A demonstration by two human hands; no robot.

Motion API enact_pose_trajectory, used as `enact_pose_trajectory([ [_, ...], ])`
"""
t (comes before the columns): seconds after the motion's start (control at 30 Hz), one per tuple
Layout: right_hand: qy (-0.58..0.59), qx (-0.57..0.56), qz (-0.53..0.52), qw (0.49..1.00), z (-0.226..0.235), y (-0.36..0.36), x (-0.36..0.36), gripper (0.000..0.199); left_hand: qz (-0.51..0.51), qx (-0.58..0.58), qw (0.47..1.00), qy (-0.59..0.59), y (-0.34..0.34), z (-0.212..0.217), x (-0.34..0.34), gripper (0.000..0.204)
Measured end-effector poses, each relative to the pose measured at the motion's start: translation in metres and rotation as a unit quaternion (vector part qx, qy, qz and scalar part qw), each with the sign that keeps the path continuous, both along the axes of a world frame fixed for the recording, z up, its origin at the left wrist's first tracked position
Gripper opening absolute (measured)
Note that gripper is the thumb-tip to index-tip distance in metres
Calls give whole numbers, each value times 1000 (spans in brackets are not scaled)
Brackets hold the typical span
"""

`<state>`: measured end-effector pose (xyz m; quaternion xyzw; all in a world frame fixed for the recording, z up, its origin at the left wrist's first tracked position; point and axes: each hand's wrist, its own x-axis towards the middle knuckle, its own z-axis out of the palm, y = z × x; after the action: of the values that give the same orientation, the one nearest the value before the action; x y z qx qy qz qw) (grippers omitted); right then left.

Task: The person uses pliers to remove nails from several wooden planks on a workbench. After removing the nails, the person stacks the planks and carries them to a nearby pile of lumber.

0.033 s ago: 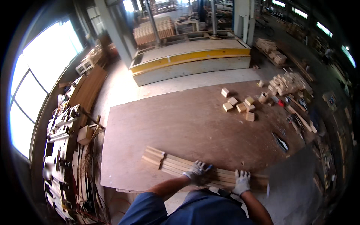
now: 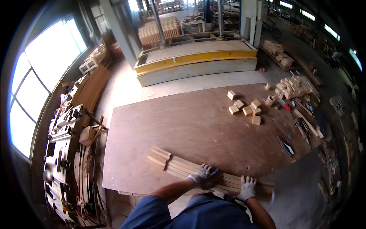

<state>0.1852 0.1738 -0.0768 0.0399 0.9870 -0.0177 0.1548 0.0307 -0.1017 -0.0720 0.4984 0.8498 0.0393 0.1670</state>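
Note:
A bundle of long, narrow wooden strips [image 2: 181, 165] lies side by side along the near edge of the brown table board [image 2: 160, 122]. Across the middle of the strips rests my left hand [image 2: 202, 176], in a pale work glove with its fingers spread. A small blue spot shows by its fingertips; what it is I cannot make out. My right hand [image 2: 247, 187], gloved too, lies over the strips toward their right end, fingers stretched out and apart. At the bundle's left end, shorter pieces [image 2: 158, 157] sit with a dark stepped edge where they meet the rest.
Several wooden blocks [image 2: 247, 110] are scattered at the far right of the table, with a block pile [image 2: 295, 88] behind. A hand plane [image 2: 286, 146] lies to the right. Beyond stands a yellow-banded press [image 2: 198, 59]; a cluttered rack [image 2: 63, 152] runs along the left.
The view has shifted slightly, so the scene sits a little farther right. Both hands stay on the strips with hardly any visible movement.

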Motion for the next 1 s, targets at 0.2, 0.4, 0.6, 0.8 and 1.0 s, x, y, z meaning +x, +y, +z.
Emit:
enact_pose_trajectory([
  [0.2,-92,55,-126,986,-6,-2,30,145,-69,26,997,16,42,-11,-22,98],
  [0.4,-73,24,-224,972,-1,-7,23,145,-79,51,994,48,80,-20,-46,95],
  [0.6,-64,17,-251,966,6,-13,19,142,-61,48,997,21,90,-25,-48,95],
  [0.8,-81,30,-233,969,12,-13,18,144,-44,47,998,26,92,-31,-44,81],
  [1.0,-83,41,-235,968,8,-14,18,149,-31,92,994,41,92,-52,-43,64],
])
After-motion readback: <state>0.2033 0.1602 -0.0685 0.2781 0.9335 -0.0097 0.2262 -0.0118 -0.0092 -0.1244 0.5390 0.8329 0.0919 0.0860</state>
